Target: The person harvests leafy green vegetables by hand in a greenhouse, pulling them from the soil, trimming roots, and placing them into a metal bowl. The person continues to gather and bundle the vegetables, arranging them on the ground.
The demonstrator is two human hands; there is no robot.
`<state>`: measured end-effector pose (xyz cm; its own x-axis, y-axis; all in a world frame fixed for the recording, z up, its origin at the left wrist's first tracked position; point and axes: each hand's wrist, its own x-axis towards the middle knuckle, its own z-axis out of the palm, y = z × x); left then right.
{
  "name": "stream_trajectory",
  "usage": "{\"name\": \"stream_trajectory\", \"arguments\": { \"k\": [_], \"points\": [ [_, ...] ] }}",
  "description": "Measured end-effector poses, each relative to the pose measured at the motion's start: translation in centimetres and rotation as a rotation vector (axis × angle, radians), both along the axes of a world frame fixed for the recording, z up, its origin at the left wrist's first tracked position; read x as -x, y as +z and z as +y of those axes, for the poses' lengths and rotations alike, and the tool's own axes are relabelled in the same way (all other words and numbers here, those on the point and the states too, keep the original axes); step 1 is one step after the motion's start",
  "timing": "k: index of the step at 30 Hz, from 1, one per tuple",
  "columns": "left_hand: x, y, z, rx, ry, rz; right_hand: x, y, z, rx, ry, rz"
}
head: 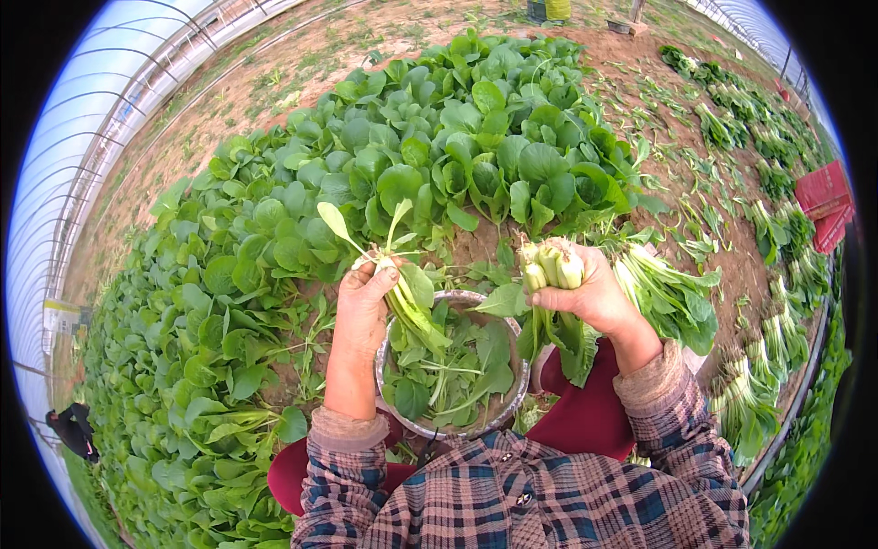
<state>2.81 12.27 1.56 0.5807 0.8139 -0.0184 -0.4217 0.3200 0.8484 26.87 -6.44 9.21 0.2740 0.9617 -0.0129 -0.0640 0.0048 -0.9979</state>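
My left hand pinches a leafy green plant near its root, with its leaves hanging down to the right and two pale leaves sticking up. In my right hand is a bunch of leafy greens, held roots up with the leaves drooping below. Between my forearms stands a round tub holding loose green leaves. Just right of my right hand lies another pile of greens with pale stems.
A dense bed of growing greens spreads ahead and left. Rows of harvested bunches lie on soil at the right, near a red box. Another person is bent down at far left. Greenhouse hoops curve overhead.
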Motion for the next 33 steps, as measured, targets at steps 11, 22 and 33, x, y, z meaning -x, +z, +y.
{"name": "stream_trajectory", "arguments": {
  "k": [11, 22, 33],
  "points": [
    [2.3, -12.7, -1.2, -0.601, -0.233, 1.487, 2.1, 0.4, 2.0, -0.134, -0.024, 0.082],
    [-0.6, -24.2, 15.6, -1.333, -0.447, 1.706, -0.2, -0.3, 4.0, 0.171, -0.07, -0.021],
    [-2.8, -36.5, 27.2, -1.431, -0.551, 1.993, -1.5, -1.4, 8.5, 0.41, -0.095, 0.172]
  ]
}}
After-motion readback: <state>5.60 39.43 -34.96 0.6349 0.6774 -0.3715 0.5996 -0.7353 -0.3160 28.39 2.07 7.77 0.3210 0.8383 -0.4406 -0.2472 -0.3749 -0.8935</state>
